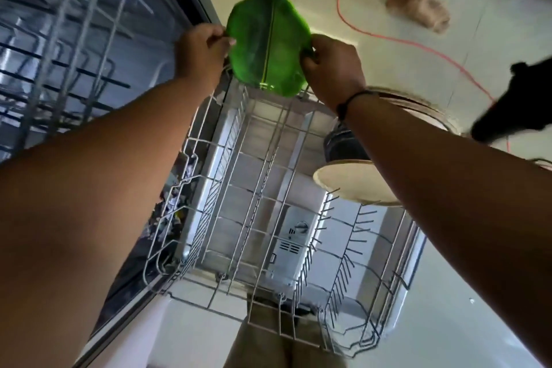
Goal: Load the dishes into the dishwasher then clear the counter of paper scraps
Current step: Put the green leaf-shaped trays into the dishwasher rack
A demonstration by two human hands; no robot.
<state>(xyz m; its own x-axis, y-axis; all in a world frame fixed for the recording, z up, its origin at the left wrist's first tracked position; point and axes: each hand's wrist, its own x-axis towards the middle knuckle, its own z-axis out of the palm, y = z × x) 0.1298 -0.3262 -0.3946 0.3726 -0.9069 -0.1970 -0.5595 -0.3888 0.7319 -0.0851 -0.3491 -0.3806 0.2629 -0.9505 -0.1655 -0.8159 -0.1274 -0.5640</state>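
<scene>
Head view: left hand [201, 49] and right hand [331, 67] pinch opposite edges of the green plate [263, 45], fingers curled round its rim, above the far end of the rack [268, 188]. Plate appears stiff, light, possibly slippery; grip at the rim.

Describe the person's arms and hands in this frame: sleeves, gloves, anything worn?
Both forearms are bare right to the frame edges, with no sleeves in view. No gloves on the left hand or the right hand. The only item worn is a thin dark band around the right wrist. No rings or watch can be seen from this angle.
</scene>
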